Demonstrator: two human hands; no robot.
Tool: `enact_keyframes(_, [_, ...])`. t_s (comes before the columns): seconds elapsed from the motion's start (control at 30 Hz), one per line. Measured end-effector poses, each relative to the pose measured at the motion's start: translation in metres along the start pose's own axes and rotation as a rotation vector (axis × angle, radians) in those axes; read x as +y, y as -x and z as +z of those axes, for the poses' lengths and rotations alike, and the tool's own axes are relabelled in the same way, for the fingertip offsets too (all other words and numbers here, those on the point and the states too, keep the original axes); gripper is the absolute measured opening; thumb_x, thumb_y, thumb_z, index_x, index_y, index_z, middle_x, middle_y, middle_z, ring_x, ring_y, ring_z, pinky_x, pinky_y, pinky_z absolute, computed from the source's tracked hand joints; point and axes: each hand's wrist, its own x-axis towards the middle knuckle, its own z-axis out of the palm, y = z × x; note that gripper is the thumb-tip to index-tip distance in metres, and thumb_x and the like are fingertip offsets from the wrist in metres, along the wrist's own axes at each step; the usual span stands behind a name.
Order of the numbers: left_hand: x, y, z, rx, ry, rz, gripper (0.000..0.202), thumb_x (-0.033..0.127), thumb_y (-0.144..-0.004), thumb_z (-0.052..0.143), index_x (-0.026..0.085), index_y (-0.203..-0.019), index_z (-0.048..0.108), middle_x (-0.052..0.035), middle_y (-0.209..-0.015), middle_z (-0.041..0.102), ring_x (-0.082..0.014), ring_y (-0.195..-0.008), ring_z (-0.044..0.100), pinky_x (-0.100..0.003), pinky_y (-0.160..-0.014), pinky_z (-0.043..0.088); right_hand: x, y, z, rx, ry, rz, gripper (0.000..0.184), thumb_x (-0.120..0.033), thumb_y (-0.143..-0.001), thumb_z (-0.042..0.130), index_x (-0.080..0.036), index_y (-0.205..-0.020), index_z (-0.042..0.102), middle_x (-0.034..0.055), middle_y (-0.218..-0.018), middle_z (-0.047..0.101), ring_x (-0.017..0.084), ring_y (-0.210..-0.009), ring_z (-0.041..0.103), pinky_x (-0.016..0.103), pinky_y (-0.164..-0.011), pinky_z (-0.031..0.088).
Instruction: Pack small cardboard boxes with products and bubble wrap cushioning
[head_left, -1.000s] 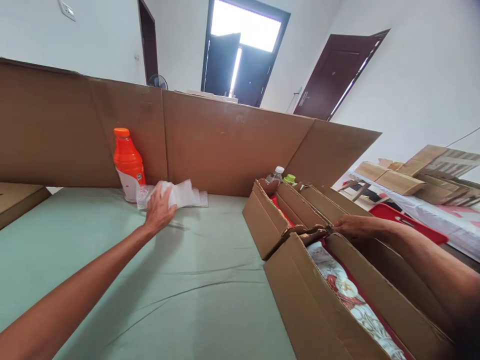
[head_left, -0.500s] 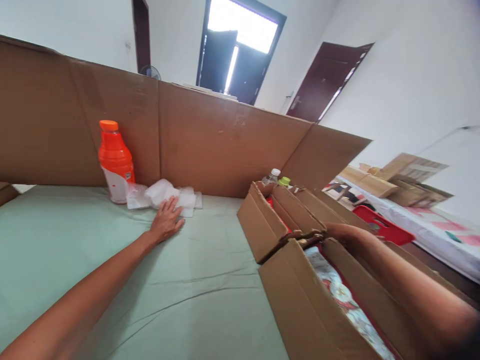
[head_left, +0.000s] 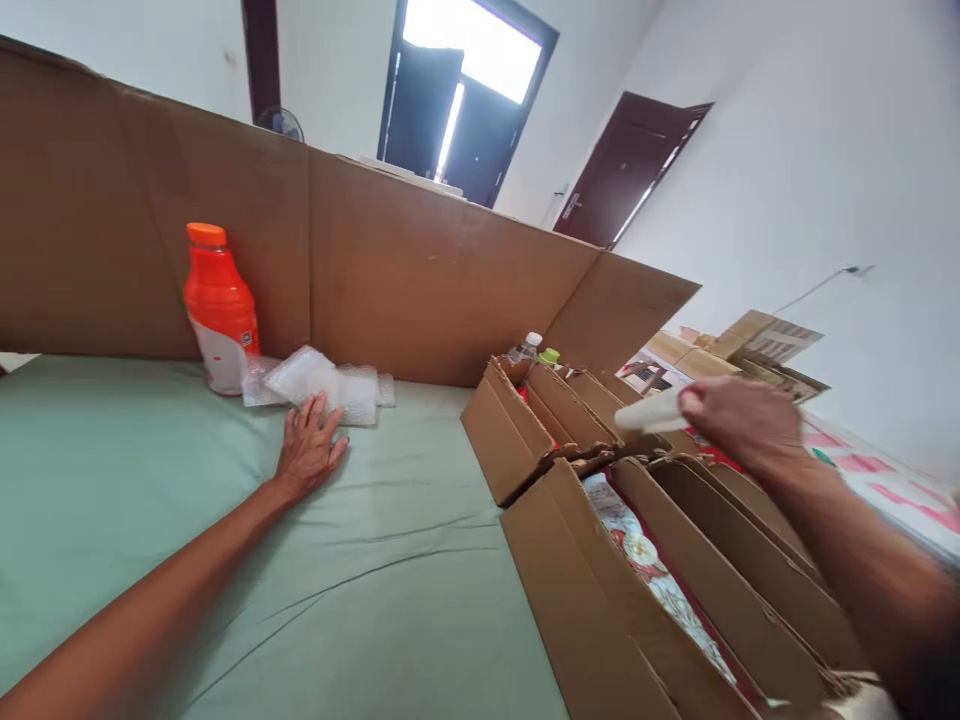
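My left hand (head_left: 309, 447) lies flat with fingers apart on the green cloth (head_left: 405, 620). Its fingertips reach the near edge of several clear bubble-wrap pieces (head_left: 358, 393). Just left of the wrap stands an orange bottle (head_left: 221, 310) with an orange cap and a whitish label. Above the divided cardboard boxes at right, my right hand (head_left: 750, 420) is closed round a pale, elongated object (head_left: 646, 410). Motion blur hides what kind it is. Below that hand, the near cardboard box (head_left: 555, 560) holds a patterned white and red item (head_left: 641, 550).
An upright cardboard panel (head_left: 442, 280) runs along the back of the cloth. A clear bottle with a white cap (head_left: 529, 345) and a green cap (head_left: 550, 356) show in the far box (head_left: 502, 430). Behind at right are flattened cartons (head_left: 757, 335) and a pink-and-white covered surface (head_left: 862, 465).
My right hand has come up out of the boxes with the pale object in it. The left hand stays by the bubble wrap. The whole view has shifted slightly.
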Motion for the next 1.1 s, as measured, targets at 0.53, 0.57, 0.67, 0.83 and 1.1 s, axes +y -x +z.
enact_keyframes(0.53, [-0.002,-0.002,-0.001,0.003,0.029,0.017,0.052,0.03,-0.088,0.053,0.016,-0.138,0.056,-0.0193,-0.159,0.036,-0.0371,-0.148,0.03,-0.061,-0.118,0.021,-0.269,0.059,-0.039,0.145,-0.271,-1.35,0.024,-0.01,-0.088,0.05,-0.017,-0.094,0.073,0.0125,-0.126,0.066,0.023,-0.103,0.061,0.04,-0.093,0.034])
enact_keyframes(0.57, [-0.002,-0.001,-0.002,0.003,0.043,0.025,0.051,0.03,-0.088,0.053,0.016,-0.136,0.057,-0.0192,-0.159,0.037,-0.0367,-0.148,0.03,-0.061,-0.119,0.02,-0.248,0.054,-0.041,0.141,-0.294,-1.275,0.025,-0.011,-0.089,0.05,-0.018,-0.095,0.073,0.0121,-0.125,0.067,0.024,-0.103,0.062,0.04,-0.094,0.034])
enact_keyframes(0.67, [0.0,0.004,-0.007,0.026,0.111,0.052,0.047,0.029,-0.087,0.05,0.016,-0.131,0.06,-0.0192,-0.156,0.042,-0.0373,-0.147,0.032,-0.062,-0.119,0.02,-0.165,0.027,-0.04,0.079,-0.345,-0.885,0.026,-0.018,-0.092,0.05,-0.02,-0.098,0.075,0.0089,-0.124,0.069,0.024,-0.105,0.063,0.038,-0.096,0.036])
enact_keyframes(0.83, [0.001,0.008,-0.004,0.157,0.223,0.092,0.05,0.033,-0.09,0.045,0.019,-0.137,0.052,-0.0158,-0.159,0.037,-0.0399,-0.148,0.028,-0.066,-0.118,0.022,-0.018,-0.008,-0.006,-0.124,-0.29,-0.052,0.032,-0.02,-0.092,0.05,-0.017,-0.112,0.075,0.0089,-0.121,0.072,0.023,-0.108,0.065,0.029,-0.092,0.045])
enact_keyframes(1.1, [0.001,0.012,0.0,0.23,0.249,0.1,0.063,0.038,-0.089,0.047,0.045,-0.15,0.033,0.0054,-0.164,0.03,-0.0411,-0.145,0.034,-0.069,-0.115,0.03,0.055,-0.02,0.087,-0.388,-0.361,0.077,0.032,-0.038,-0.096,0.062,-0.016,-0.119,0.063,0.0067,-0.12,0.065,0.022,-0.101,0.066,0.04,-0.086,0.057])
